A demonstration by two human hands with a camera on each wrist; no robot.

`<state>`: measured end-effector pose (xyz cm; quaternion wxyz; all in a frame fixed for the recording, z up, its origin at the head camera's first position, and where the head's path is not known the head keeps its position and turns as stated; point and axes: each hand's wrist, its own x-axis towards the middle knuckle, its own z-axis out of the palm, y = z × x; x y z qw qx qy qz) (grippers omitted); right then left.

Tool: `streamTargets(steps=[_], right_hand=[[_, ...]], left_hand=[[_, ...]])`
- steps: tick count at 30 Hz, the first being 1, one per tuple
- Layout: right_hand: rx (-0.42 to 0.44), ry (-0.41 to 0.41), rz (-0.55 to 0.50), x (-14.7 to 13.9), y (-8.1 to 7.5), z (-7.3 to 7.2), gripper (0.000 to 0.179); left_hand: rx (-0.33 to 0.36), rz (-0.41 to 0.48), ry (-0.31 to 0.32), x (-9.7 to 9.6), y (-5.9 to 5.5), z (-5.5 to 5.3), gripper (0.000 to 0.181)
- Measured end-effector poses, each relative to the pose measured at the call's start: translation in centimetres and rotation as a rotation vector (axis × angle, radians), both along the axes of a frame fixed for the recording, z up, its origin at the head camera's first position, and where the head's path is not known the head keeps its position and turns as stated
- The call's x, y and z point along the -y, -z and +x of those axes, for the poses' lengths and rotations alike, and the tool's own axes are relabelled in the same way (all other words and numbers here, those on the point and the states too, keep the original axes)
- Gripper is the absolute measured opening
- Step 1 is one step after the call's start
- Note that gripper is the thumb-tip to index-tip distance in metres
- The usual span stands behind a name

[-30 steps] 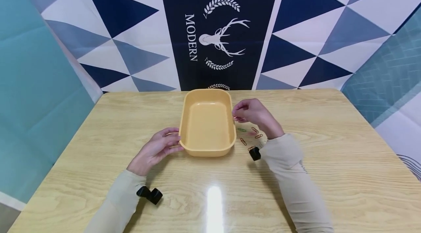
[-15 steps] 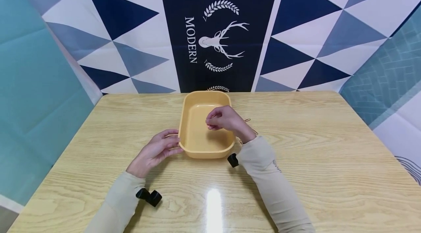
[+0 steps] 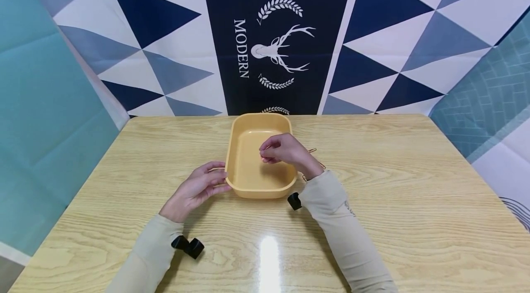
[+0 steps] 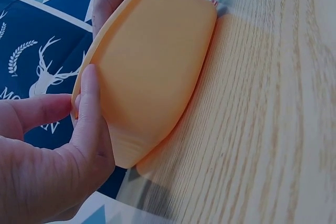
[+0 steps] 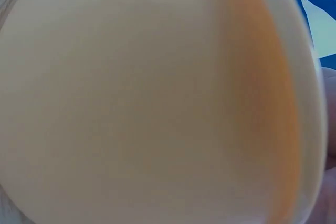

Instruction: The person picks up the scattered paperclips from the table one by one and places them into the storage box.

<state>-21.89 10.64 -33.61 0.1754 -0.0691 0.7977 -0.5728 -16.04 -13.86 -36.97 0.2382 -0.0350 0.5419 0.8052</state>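
Note:
A yellow-orange plastic basin [image 3: 246, 169] stands on the wooden table, nothing visible on the part of its floor that shows. My left hand [image 3: 198, 189] holds its left rim, and the left wrist view shows a finger and thumb [image 4: 90, 98] on either side of that rim. Over the inside of the basin hovers my right hand [image 3: 285, 151], fingertips pinched together. A tiny reddish bit shows at those fingertips, apparently a paper clip [image 3: 261, 155], mostly hidden. Just right of the basin lie several more paper clips [image 3: 322, 165], partly covered by my right wrist.
The wooden table [image 3: 414, 201] reaches back to a patterned cloth [image 3: 165, 31] hanging behind it. The basin's far end is near the table's back edge. A black wrist camera mount [image 3: 188, 247] sits on the left sleeve.
My right hand has moved left from beside the basin's right rim to above its inside, then stayed there. The left hand and the basin have kept their places.

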Motion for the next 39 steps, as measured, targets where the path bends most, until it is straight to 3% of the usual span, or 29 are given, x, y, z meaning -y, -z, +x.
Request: streamTargets(steps=[14,25,30,39], right_hand=[[-0.015,-0.002,0.052,-0.2,-0.2,0.1,0.018],[-0.017,0.014,0.066,-0.2,-0.5,0.1,0.024],[-0.085,0.028,0.023,-0.4,-0.5,0.3,0.026],[-0.304,0.015,0.041,-1.5,-1.4,1.5,0.027]], left_hand=[[-0.030,0.026,0.014,0.0,0.4,-0.1,0.040],[-0.028,0.004,0.011,0.1,0.4,-0.1,0.047],[-0.032,0.015,0.010,0.0,0.3,-0.1,0.046],[-0.030,0.039,0.006,-0.1,0.4,-0.2,0.043]])
